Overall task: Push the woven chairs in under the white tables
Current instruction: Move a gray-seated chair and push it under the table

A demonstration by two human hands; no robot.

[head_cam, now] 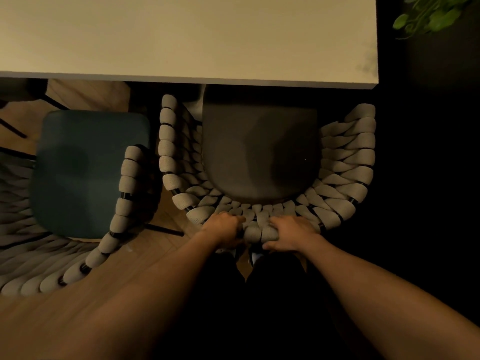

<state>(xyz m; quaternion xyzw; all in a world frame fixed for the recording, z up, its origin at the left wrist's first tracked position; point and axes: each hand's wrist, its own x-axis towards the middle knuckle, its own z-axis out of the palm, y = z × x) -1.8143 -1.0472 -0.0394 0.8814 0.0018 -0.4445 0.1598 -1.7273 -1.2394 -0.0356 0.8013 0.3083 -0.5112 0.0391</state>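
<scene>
Left hand [225, 229] and right hand [291, 236] gripped top of backrest of woven chair [345, 162], side by side. Grey seat cushion [259, 152] ahead of hands reached under white table [181, 35] edge. Second woven chair [124, 193], teal cushion [88, 172], stood left of left hand. Green plant [431, 14] far right beyond table.

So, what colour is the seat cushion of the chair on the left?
Dark teal cushion, seen in the head view, though the light is dim.
</scene>
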